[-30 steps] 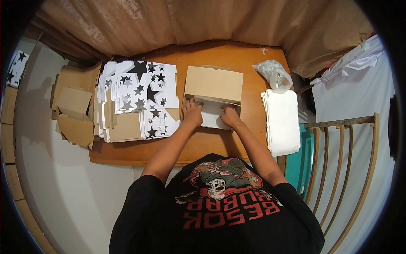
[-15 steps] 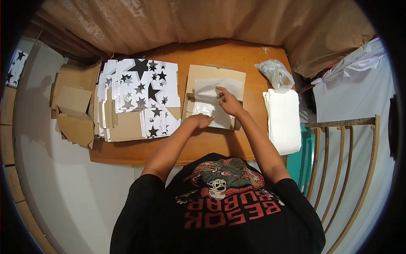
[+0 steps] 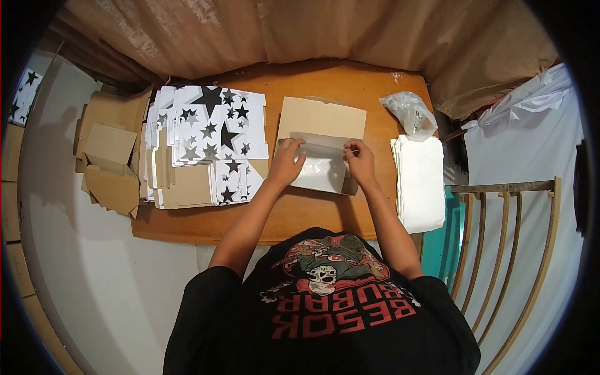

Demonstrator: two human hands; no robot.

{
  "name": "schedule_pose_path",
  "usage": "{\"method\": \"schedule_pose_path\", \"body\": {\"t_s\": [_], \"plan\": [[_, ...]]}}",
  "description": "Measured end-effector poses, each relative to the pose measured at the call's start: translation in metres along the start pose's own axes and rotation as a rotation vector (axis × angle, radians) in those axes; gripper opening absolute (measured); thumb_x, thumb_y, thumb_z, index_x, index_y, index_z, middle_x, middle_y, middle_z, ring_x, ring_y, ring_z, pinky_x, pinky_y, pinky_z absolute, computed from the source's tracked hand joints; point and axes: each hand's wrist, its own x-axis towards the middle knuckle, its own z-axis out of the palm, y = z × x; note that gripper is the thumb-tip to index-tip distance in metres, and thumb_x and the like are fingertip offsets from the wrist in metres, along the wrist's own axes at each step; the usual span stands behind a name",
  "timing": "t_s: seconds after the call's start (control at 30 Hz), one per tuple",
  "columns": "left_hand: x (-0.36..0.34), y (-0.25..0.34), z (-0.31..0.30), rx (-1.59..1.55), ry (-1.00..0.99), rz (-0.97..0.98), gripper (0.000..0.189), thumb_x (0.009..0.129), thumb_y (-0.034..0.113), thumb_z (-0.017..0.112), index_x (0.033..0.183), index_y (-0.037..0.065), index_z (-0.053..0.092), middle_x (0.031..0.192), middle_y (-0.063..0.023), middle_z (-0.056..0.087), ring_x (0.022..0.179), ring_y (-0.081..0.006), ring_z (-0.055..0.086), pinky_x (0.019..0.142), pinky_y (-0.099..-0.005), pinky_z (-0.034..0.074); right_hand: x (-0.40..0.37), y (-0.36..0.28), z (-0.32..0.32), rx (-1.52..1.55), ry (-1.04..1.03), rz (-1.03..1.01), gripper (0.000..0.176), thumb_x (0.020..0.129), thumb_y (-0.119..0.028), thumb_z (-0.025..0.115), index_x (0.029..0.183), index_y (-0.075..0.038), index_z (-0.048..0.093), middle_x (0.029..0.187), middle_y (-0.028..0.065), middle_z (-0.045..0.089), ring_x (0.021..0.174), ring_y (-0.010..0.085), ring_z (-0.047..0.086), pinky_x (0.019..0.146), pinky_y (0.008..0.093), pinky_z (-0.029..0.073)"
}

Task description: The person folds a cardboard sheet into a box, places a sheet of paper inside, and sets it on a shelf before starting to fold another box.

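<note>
An open cardboard box (image 3: 322, 117) sits at the middle of the table, its plain brown lid raised at the far side. White paper (image 3: 320, 144) lines it, and a shiny clear plastic packet (image 3: 311, 167) lies on the paper. My left hand (image 3: 289, 162) is at the box's left side, fingers closed on the paper's left edge. At the right side my right hand (image 3: 360, 164) pinches the paper's right edge between thumb and fingers. The hands hide both side walls in part.
Stacked star-printed cardboard sheets (image 3: 219, 128) lie left of the box, beside folded brown cardboard (image 3: 112, 147). To the right are a pile of white paper (image 3: 419, 184) and a clear plastic bag (image 3: 409, 112). A wooden rack (image 3: 506, 187) stands right of the table (image 3: 187, 225).
Both hands have moved apart to opposite sides of the box, the left one going farther from me. The paper's far part, earlier lying up against the lid, is now lower, baring the lid.
</note>
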Motion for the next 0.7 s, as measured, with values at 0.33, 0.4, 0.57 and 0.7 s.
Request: {"method": "schedule_pose_path", "body": {"t_s": [0.33, 0.4, 0.57, 0.7], "plan": [[0.007, 0.004, -0.018, 0.202, -0.086, -0.169, 0.034, 0.090, 0.013, 0.067, 0.124, 0.011, 0.072, 0.126, -0.0129, 0.061, 0.124, -0.0307, 0.054, 0.103, -0.0448, 0.040, -0.001, 0.006, -0.028, -0.105, 0.143, -0.040, 0.021, 0.085, -0.006, 0.068, 0.104, -0.003, 0.075, 0.100, 0.0128, 0.070, 0.087, 0.0230, 0.065, 0.080, 0.0369, 0.052], [0.006, 0.006, -0.018, 0.392, -0.051, -0.070, 0.036, 0.088, 0.016, 0.068, 0.124, 0.015, 0.074, 0.139, -0.0092, 0.060, 0.131, -0.0297, 0.048, 0.109, -0.0505, 0.029, -0.006, -0.005, -0.032, -0.212, 0.167, -0.092, 0.024, 0.082, -0.006, 0.069, 0.104, -0.005, 0.076, 0.111, 0.0152, 0.069, 0.097, 0.0268, 0.064, 0.088, 0.0395, 0.052], [0.011, -0.008, -0.015, 0.372, -0.059, -0.043, 0.042, 0.088, 0.021, 0.069, 0.130, 0.014, 0.071, 0.147, -0.0063, 0.058, 0.137, -0.0298, 0.045, 0.112, -0.0555, 0.023, -0.010, 0.001, -0.036, -0.293, 0.215, -0.310, 0.031, 0.081, -0.006, 0.069, 0.110, -0.008, 0.077, 0.115, 0.0140, 0.063, 0.113, 0.0332, 0.056, 0.100, 0.0428, 0.046], [0.013, -0.018, -0.024, 0.316, -0.156, -0.139, 0.047, 0.092, 0.022, 0.065, 0.139, 0.015, 0.064, 0.143, -0.0071, 0.060, 0.139, -0.0267, 0.045, 0.115, -0.0559, 0.017, -0.012, -0.003, -0.038, -0.273, 0.241, -0.337, 0.030, 0.082, -0.006, 0.067, 0.111, -0.007, 0.075, 0.118, 0.0130, 0.063, 0.114, 0.0327, 0.055, 0.100, 0.0425, 0.046]]}}
